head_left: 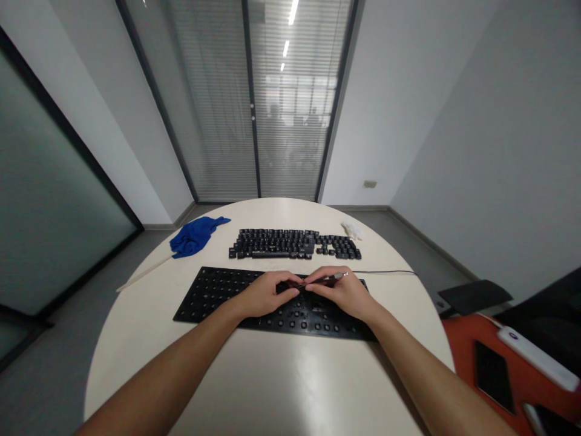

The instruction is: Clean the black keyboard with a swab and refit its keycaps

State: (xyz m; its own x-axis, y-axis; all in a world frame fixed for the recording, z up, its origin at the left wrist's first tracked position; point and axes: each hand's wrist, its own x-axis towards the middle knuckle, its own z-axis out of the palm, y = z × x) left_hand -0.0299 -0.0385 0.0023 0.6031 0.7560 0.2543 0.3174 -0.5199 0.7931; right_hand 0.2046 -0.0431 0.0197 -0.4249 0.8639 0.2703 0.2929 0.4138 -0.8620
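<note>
A black keyboard base [209, 303] with its keycaps off lies near the middle of the round table, its bare key posts showing. Over its upper middle my right hand [338, 289] is closed on a slim dark pen-like tool [334, 279] with a silvery end; its exact kind is unclear. My left hand [267, 295] meets it, thumb and fingers pinched together by the tool's other end. Whatever lies between those left fingertips is hidden. Loose black keycaps [276, 242] are laid out in keyboard order just beyond the base.
A blue cloth [193, 237] with a thin wooden stick [145, 272] lies at the left. Crumpled white tissue [351, 230] is at the back right. A cable [385, 272] runs off the right edge. Beside the table, an orange chair seat [463, 345] holds a phone [494, 372] and a white power strip [535, 357].
</note>
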